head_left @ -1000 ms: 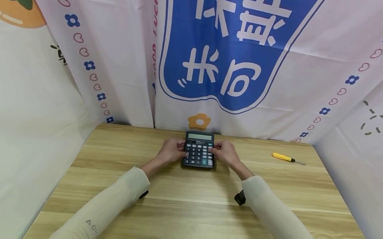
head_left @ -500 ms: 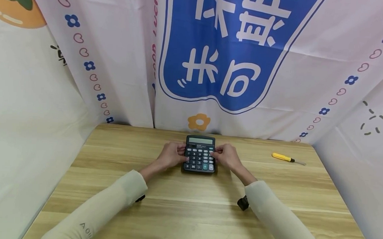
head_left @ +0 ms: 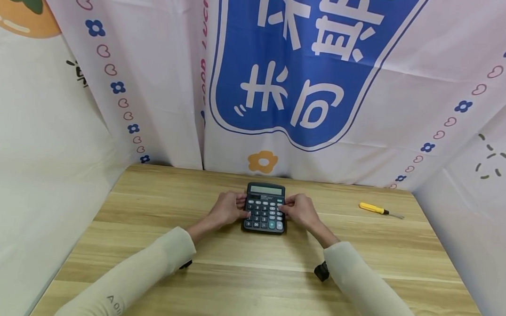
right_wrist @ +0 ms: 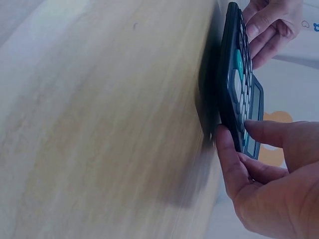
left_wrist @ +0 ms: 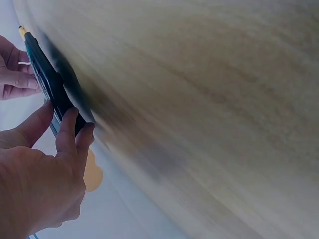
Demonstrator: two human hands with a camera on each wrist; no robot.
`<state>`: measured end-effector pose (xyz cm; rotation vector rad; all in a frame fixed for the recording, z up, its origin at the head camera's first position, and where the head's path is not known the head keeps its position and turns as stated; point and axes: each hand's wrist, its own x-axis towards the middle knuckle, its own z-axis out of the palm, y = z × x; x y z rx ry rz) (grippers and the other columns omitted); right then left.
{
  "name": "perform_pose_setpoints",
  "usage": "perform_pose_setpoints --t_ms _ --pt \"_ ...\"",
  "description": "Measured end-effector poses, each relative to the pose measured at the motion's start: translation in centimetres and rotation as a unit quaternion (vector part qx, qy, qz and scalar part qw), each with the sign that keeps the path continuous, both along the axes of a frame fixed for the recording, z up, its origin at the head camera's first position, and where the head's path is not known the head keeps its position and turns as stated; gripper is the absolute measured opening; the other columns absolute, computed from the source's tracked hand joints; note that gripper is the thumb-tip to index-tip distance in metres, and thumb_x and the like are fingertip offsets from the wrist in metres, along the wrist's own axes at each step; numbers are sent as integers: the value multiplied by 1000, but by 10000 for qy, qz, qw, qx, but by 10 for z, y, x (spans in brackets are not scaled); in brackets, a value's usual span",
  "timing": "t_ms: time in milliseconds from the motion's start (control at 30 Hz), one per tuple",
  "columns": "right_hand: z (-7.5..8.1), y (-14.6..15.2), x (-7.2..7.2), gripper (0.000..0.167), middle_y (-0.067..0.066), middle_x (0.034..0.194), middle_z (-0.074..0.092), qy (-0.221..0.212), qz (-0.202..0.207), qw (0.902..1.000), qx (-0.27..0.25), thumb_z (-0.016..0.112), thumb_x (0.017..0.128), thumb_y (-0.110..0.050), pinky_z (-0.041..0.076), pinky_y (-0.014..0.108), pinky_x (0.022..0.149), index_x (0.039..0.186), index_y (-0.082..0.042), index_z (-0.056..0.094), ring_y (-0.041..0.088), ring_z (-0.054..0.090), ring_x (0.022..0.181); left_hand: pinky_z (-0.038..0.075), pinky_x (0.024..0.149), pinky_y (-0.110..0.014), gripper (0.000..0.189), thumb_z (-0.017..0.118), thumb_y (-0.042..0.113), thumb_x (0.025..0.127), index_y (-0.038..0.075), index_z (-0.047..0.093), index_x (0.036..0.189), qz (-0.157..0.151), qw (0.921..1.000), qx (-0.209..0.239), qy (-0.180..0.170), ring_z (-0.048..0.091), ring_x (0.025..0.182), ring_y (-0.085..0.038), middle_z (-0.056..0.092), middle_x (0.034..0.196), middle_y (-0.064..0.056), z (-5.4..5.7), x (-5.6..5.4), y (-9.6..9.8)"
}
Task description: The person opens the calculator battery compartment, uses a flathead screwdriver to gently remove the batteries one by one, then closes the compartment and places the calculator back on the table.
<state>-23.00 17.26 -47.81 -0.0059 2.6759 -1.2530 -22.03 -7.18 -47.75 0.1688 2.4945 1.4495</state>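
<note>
A black desktop calculator (head_left: 260, 216) faces up near the back middle of the table, its display at the far end. My left hand (head_left: 226, 208) grips its left edge, thumb on top by the number keys and fingers underneath. On the opposite edge, my right hand (head_left: 301, 209) pinches it the same way. In the right wrist view the calculator (right_wrist: 230, 74) casts a shadow on the wood and appears slightly raised above it. The left wrist view shows its dark underside (left_wrist: 57, 87) with fingertips against it.
A yellow-handled screwdriver (head_left: 373, 208) lies at the back right of the wooden table (head_left: 247, 289). Behind the table's back edge hangs a printed cloth (head_left: 298, 84), and white cloth walls close both sides.
Both hands have brought the calculator a short way toward the person, away from the table's back edge. The screwdriver stays where it was.
</note>
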Motion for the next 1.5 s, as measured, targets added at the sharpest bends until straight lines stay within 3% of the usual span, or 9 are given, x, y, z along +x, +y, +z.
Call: perform_pose_setpoints --t_ms 767,1100,1233,1333,1500 --pt "-1 -2 4 23 15 95 78 18 56 9999 112 78 97 -8 64 30 67 112 8 76 17 75 73 55 105 -40 63 86 -5 84 -12 59 140 -233 9965 -661 448 67 128 -36 66 139 -25 -4 3 2" --pt "2 2 -1 25 16 99 78 -75 142 9999 61 76 99 -9 64 32 69 116 8 75 18 76 76 53 106 -40 60 85 -2 86 -10 61 139 -600 9892 -1127 720 64 131 -34 65 139 -24 1 3 2" --pt "4 4 -4 27 16 102 79 5 179 9996 208 76 98 -10 64 30 71 118 8 75 18 75 79 61 93 -33 57 86 1 87 -10 63 137 -776 9805 -1447 1079 74 114 -27 67 136 -26 2 5 1" --pt "6 5 -6 31 17 106 78 115 180 9991 373 76 98 -12 63 31 76 121 8 73 20 74 86 63 84 -30 57 87 5 87 -10 64 137 -874 9684 -1809 1479 75 100 -22 70 131 -26 3 7 1" --pt "6 6 -8 36 20 113 77 293 156 9976 603 77 98 -16 61 40 91 125 8 71 29 74 102 64 84 -37 55 89 13 88 -6 68 134 -980 9434 -2371 2100 78 101 -27 74 124 -23 3 12 -1"
